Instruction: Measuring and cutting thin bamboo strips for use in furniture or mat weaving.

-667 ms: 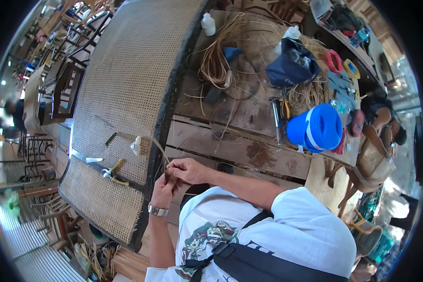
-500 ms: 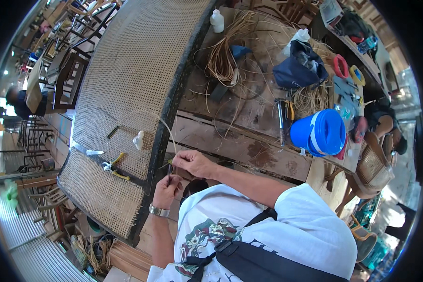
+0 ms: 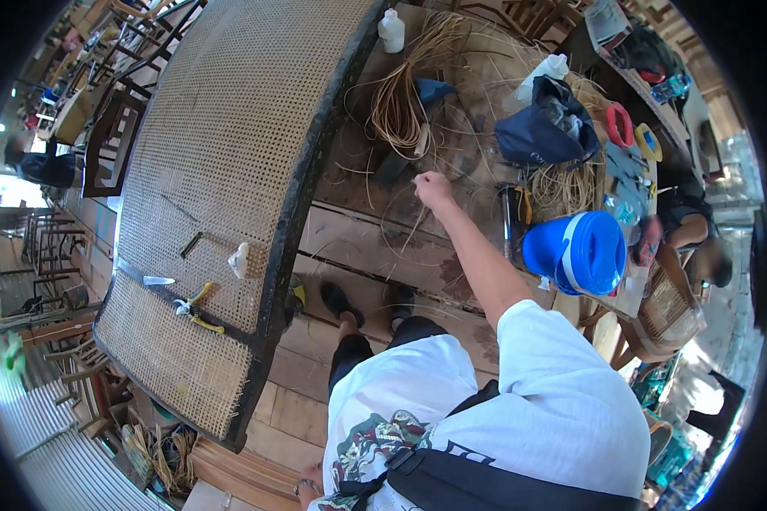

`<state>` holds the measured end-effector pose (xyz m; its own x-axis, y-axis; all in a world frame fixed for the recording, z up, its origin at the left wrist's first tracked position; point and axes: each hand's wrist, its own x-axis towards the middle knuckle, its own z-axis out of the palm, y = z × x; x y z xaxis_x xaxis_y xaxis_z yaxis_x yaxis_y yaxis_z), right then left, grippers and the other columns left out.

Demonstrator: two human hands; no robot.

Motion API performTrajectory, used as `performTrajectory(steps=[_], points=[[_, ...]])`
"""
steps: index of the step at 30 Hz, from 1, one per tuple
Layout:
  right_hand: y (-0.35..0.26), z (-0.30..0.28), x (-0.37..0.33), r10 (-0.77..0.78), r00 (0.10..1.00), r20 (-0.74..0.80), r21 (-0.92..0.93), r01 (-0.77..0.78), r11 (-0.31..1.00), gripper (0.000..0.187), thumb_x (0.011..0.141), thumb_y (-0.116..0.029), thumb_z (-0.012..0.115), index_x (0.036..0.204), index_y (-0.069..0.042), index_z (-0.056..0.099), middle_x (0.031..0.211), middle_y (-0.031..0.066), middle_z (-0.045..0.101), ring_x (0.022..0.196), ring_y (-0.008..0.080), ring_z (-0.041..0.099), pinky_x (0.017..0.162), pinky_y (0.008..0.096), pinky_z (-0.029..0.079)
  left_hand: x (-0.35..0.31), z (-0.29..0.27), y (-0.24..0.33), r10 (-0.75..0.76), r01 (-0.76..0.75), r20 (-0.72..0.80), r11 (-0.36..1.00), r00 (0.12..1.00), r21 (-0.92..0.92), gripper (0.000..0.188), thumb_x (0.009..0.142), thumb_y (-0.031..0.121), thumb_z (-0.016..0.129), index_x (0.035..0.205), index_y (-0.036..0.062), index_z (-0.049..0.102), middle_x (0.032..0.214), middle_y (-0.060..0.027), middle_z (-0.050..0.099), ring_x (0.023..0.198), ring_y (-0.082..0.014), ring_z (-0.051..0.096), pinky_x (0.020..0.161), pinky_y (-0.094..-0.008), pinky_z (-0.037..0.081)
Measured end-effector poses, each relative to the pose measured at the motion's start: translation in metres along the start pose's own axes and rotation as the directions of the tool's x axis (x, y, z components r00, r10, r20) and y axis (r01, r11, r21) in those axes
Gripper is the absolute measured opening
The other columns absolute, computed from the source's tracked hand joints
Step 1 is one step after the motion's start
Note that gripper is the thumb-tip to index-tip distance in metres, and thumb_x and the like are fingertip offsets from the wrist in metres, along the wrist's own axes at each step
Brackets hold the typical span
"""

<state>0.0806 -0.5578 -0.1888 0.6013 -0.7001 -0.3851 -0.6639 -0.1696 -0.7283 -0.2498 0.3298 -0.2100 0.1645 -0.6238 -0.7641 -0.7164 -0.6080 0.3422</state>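
Observation:
My right hand (image 3: 435,192) is stretched out over the wooden work table, its fingers closed. A thin pale cane strand (image 3: 413,230) trails just below it and appears to be pinched there. Beyond the hand lies a loose bundle of cane strands (image 3: 396,106). Down by my waist is my left hand (image 3: 312,479), partly cut off by my shirt, its fingers hard to make out. To the left stands a dark-framed woven cane panel (image 3: 222,128). On it rest yellow-handled pliers (image 3: 198,312), a knife (image 3: 157,280), a slim dark tool (image 3: 191,245) and a white lump (image 3: 239,261).
A blue bucket (image 3: 579,253) stands at the table's right, beside a dark blue bag (image 3: 547,128) and tape rolls (image 3: 619,125). A white bottle (image 3: 391,31) is at the back. Another person (image 3: 694,226) sits at the right. Chairs (image 3: 115,140) crowd the left.
My hands have parted from the panel's edge. The right one has swung out over the table to the right, and the left one has dropped to my waist.

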Motion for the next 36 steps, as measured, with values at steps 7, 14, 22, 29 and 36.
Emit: performTrajectory(steps=[7,14,22,29,36], points=[[-0.083,-0.021,0.005,0.092,0.957,-0.276,-0.282,-0.172,0.944,0.046,0.09,-0.035,0.061,0.122,-0.003,0.056,0.117,0.0249,0.065,0.108,0.041,0.064,0.094,0.0463,0.051,-0.029,-0.053,0.081,-0.697,0.686,0.266,0.433,0.666,-0.584,0.034,0.091,0.035,0.057,0.095,0.0039,0.071,0.094,-0.022,0.071,0.09,-0.0367,0.068,0.081,-0.0469,0.054],[-0.077,-0.005,0.052,0.03,0.973,-0.227,-0.49,-0.141,0.86,0.046,0.092,-0.024,0.054,0.13,0.002,0.049,0.135,0.0267,0.054,0.128,0.035,0.053,0.1,0.0473,0.05,0.005,-0.097,0.115,-0.713,0.56,0.302,0.153,0.633,-0.814,0.034,0.092,0.034,0.056,0.098,0.0039,0.071,0.095,-0.0227,0.071,0.089,-0.0379,0.068,0.082,-0.0481,0.053],[-0.029,-0.079,0.055,0.296,0.891,0.343,0.104,-0.349,0.931,0.026,0.096,-0.018,0.054,0.119,-0.005,0.054,0.101,0.0122,0.066,0.081,0.0212,0.068,0.074,0.0384,0.055,0.022,-0.277,0.107,-0.769,0.426,0.358,-0.124,0.53,-0.896,0.034,0.097,0.035,0.062,0.094,0.002,0.068,0.082,-0.007,0.072,0.073,-0.0135,0.067,0.07,-0.0311,0.053],[0.017,-0.119,-0.16,-0.044,0.895,0.443,0.736,-0.336,0.589,0.026,0.103,-0.016,0.049,0.128,-0.008,0.052,0.108,0.0084,0.064,0.097,0.0173,0.065,0.085,0.0371,0.052,0.061,-0.371,0.074,-0.657,0.163,0.058,0.1,0.752,-0.982,0.02,0.096,0.02,0.062,0.089,0.0021,0.065,0.069,-0.0021,0.064,0.064,-0.0097,0.062,0.06,-0.0276,0.049],[-0.031,-0.021,-0.293,-0.123,0.87,0.477,0.837,-0.407,0.366,0.036,0.099,-0.034,0.06,0.128,-0.013,0.056,0.078,0.0018,0.056,0.062,0.0076,0.048,0.059,0.0232,0.044,0.078,-0.407,0.04,-0.368,-0.145,-0.168,0.09,0.914,-0.985,0.014,0.097,0.011,0.062,0.103,-0.0008,0.065,0.077,-0.0014,0.063,0.066,-0.0099,0.06,0.064,-0.0257,0.051]])
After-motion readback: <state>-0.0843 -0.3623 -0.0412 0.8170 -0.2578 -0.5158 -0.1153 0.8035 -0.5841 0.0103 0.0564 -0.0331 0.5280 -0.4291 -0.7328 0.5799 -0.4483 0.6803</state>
